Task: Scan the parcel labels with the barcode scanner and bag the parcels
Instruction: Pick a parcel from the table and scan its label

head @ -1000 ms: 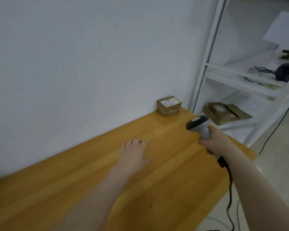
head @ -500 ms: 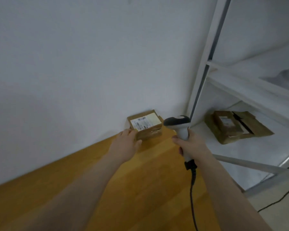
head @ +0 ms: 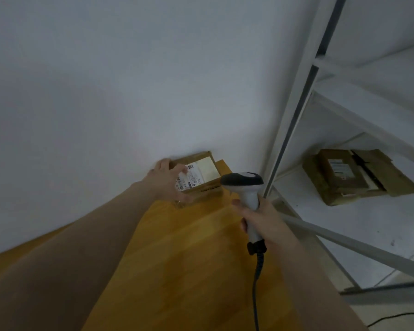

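1. Noted one brown cardboard parcel point(head: 207, 185) at the far right corner of the wooden table point(head: 189, 259), pushed up against the white wall point(head: 129, 80), with a white label point(head: 197, 174) facing up on its top.
2. Saw the left hand point(head: 167, 181) grasping the parcel at its near-left corner: fingers over the top and covering the label's left edge, thumb down the front side. Slight motion blur here.
3. Saw the right hand point(head: 261, 218) clenched round the handle of the barcode scanner point(head: 245, 187). Held upright above the table just right of the parcel, dark head turned left toward the label, not touching the box.
4. Logged a black scanner cable point(head: 256, 295) dropping from the handle's base, past the right wrist and out of the bottom edge.
5. Logged a white metal shelf rack point(head: 294, 115) just right of the table. Upright post close behind the scanner head; slanted brace crossing low behind the right forearm.
6. Found stacked brown parcels point(head: 339, 173) on the lower shelf, the topmost labelled, with flattened cardboard point(head: 392, 177) beside them. Well apart from the table parcel, with the post between.
7. Noted a thin dark floor cable point(head: 397, 316) at bottom right.
8. Cannot see much of the table's near-left area: hidden under the left forearm.
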